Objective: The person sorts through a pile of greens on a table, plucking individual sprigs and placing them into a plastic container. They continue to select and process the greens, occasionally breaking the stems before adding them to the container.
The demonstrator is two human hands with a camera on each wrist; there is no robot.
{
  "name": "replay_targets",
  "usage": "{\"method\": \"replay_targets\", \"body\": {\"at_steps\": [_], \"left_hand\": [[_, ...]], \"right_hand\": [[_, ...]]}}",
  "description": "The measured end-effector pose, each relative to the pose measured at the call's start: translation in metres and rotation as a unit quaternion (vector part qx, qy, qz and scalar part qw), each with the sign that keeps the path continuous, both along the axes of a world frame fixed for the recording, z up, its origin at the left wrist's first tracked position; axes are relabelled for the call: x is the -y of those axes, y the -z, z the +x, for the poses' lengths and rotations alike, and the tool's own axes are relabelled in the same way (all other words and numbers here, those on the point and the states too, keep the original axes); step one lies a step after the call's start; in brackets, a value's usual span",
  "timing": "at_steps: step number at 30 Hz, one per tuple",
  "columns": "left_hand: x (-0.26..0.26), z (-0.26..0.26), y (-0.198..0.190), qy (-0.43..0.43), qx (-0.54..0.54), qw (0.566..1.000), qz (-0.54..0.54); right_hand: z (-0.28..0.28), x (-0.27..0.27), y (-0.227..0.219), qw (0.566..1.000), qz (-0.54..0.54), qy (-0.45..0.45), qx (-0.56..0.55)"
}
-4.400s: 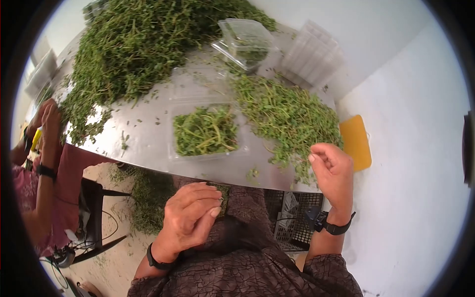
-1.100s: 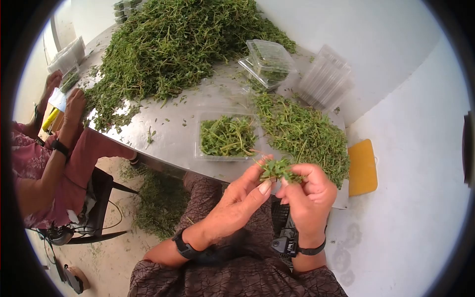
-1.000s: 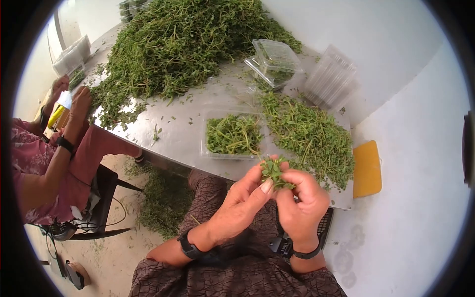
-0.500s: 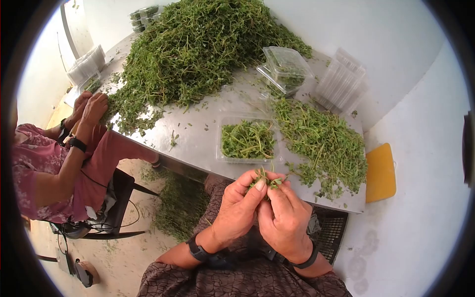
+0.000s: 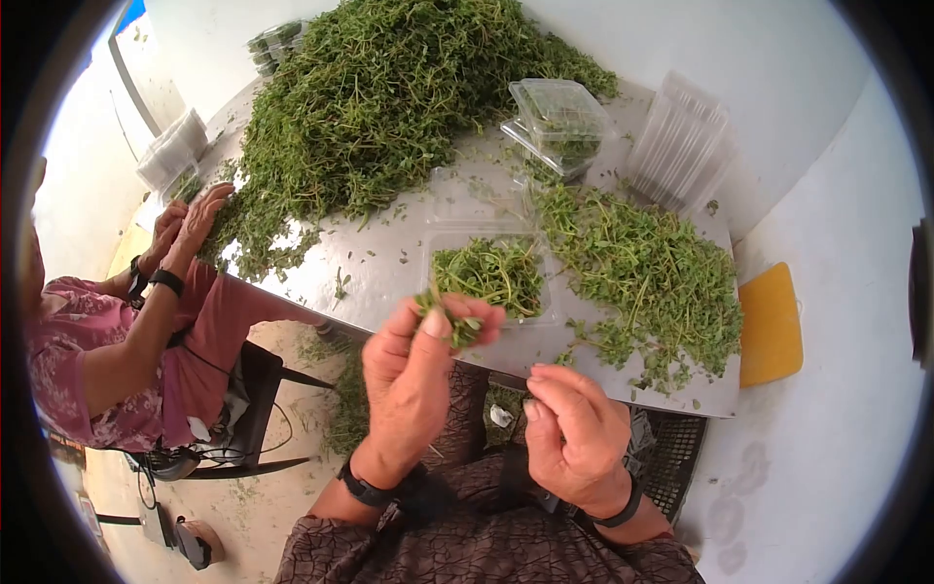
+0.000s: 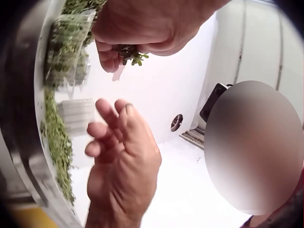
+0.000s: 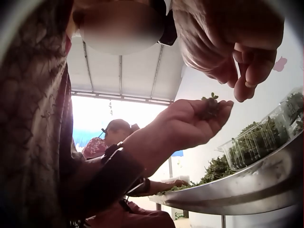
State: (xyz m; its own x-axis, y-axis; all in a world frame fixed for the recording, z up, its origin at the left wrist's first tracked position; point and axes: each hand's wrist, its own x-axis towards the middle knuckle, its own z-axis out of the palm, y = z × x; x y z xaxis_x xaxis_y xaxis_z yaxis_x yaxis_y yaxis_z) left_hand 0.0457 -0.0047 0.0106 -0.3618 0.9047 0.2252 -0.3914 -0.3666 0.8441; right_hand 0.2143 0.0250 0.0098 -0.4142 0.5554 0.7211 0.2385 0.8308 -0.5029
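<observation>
We record the left hand (image 5: 407, 380) near the front edge of the steel table (image 5: 389, 284), its fingers curled and thumb pressed over a small bunch of sprigs (image 5: 467, 333); both wrist views show the same grasp. In the head view its fingertips overlap the near rim of the open container (image 5: 549, 292); their height above it we cannot tell. The right hand (image 5: 581, 435) is apart from the left, mostly on the wearer's side of the table edge, fingers loosely bent and released, nothing seen between them. We see a gap between the hands, the table edge running across it. The container is filled with greens, its clear lid (image 5: 474, 195) lying open on the far side. To its left we note a wide stretch of steel with scattered bits; to its right room is tight, loose greens (image 5: 652, 282) lying just beside the wall and spreading to the table's right edge. Beyond these are a closed box (image 5: 562, 122), a stack of clear containers (image 5: 681, 141) and, farther left, a large heap (image 5: 370, 117).
</observation>
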Motion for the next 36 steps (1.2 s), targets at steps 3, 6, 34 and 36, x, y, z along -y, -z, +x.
{"method": "replay_targets", "body": {"at_steps": [3,6,34,36], "left_hand": [[-0.012,-0.008,-0.013,-0.132,-0.151,0.979,0.043],[-0.019,-0.019,-0.016,-0.147,-0.305,0.94,-0.048],[-0.014,-0.036,0.017,-0.154,-0.637,0.753,0.069],[-0.018,-0.035,0.015,-0.162,-0.676,0.717,0.045]], "right_hand": [[0.004,-0.005,0.007,1.0,-0.021,0.013,0.002],[0.007,-0.009,0.014,1.0,-0.022,0.007,0.012],[0.013,-0.02,0.032,0.996,-0.054,0.015,0.068],[0.014,-0.019,0.032,0.995,-0.045,0.019,0.084]]}}
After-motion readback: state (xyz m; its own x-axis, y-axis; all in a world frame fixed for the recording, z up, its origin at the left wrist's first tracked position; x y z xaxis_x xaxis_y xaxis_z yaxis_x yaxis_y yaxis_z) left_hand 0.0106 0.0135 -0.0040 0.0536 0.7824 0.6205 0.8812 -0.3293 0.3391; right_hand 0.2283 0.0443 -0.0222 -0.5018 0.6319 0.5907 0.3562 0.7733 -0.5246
